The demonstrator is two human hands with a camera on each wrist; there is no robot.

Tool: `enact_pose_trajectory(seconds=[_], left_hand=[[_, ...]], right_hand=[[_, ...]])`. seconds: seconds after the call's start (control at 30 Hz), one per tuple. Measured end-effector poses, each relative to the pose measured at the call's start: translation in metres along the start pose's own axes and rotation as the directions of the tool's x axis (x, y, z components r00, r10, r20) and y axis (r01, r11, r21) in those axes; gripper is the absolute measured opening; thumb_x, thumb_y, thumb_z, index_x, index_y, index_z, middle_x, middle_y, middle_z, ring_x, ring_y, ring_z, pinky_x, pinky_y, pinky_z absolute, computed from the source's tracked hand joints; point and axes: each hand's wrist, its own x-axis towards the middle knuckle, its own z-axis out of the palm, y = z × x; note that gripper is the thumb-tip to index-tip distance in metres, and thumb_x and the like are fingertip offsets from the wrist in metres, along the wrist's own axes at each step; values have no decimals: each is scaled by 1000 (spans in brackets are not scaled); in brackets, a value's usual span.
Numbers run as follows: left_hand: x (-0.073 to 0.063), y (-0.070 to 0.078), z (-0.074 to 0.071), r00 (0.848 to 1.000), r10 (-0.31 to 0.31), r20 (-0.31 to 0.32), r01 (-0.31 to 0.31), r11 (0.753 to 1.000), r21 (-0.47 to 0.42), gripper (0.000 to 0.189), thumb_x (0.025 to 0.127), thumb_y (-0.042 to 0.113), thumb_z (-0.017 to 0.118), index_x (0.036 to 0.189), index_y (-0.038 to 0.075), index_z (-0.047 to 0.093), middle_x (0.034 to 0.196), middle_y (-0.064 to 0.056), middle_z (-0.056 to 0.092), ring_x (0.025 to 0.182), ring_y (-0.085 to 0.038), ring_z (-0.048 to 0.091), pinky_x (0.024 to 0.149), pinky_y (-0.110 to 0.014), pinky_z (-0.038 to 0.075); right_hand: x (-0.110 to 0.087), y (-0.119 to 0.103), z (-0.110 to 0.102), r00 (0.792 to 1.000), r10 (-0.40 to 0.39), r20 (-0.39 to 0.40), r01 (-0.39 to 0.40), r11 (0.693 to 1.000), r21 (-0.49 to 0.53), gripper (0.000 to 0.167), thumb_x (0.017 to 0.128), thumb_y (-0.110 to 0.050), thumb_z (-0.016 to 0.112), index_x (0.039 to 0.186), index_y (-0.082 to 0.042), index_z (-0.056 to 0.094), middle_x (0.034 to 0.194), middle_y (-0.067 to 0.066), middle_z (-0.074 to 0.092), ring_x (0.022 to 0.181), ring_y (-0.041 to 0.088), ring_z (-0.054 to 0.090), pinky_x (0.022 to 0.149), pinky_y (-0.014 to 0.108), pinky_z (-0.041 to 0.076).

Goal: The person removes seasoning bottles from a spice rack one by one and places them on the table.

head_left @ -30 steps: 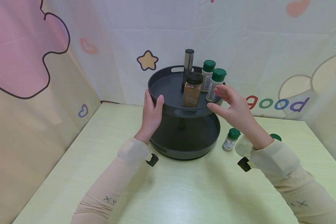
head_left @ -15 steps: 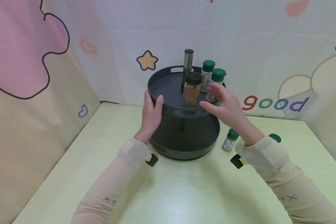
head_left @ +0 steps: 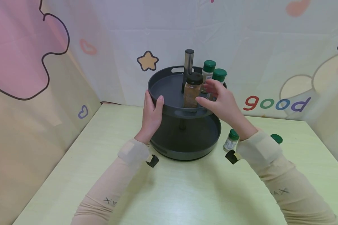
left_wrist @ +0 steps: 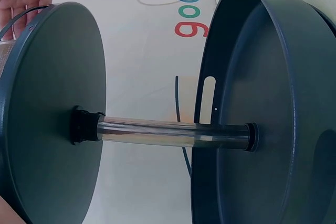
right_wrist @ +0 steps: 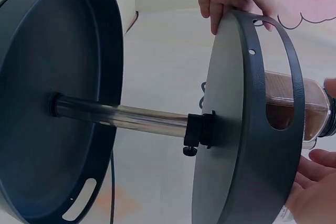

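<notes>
R grip [head_left: 223, 101], fingers spread, beside brown jar [head_left: 191, 93]; can't tell if touching. Jar upright on top tray [head_left: 167, 87] nr front rim, 2 green-cap btls [head_left: 209, 65] to its right. L grip [head_left: 152, 118], fingers straight, vs that tray's side; bottom tray [head_left: 183, 155] below, on desk [head_left: 169, 193].

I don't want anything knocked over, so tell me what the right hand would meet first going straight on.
Probably the black-lidded jar, just ahead of the right hand; whether they touch is hard to judge.
</notes>
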Motion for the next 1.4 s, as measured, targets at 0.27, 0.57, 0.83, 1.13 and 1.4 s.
enact_pose_trajectory(seconds=[0.27,0.57,0.83,1.13,1.4], left_hand=[[0,-1,1,1000,24,-13,-24,1000,-2,77,87,52,35,143,13,1,150,1,5,137,-14,9,110,-38,14],[0,0,0,1000,11,-1,-11,1000,2,73,89,44,36,143,10,-1,150,-2,2,137,-14,6,111,-36,12],[0,0,0,1000,15,-4,-15,1000,-9,73,90,44,36,143,10,0,150,-2,4,137,-15,8,111,-37,12],[0,0,0,1000,7,0,-7,1000,3,72,90,44,36,143,10,0,150,-2,3,137,-14,6,111,-36,12],[1,-1,0,1000,13,-3,-13,1000,6,73,90,44,36,143,9,0,150,-2,3,137,-14,6,111,-36,11]], right_hand=[[11,-1,3,996,61,63,-60,998,-10,72,78,-35,63,136,-9,28,130,13,45,119,26,42,96,47,36],[20,-1,5,994,72,81,-72,997,-8,69,77,-36,64,133,-11,32,121,11,49,114,25,45,94,48,37],[24,-1,4,990,81,115,-79,997,-23,65,76,-36,65,129,-9,37,119,11,50,111,24,47,93,47,38],[25,-3,6,987,90,134,-79,993,-85,55,77,-35,64,120,-8,43,103,10,52,94,22,48,79,37,42],[25,-3,8,988,88,127,-72,990,-120,47,79,-33,63,114,-9,46,93,10,52,85,22,45,68,31,39]])
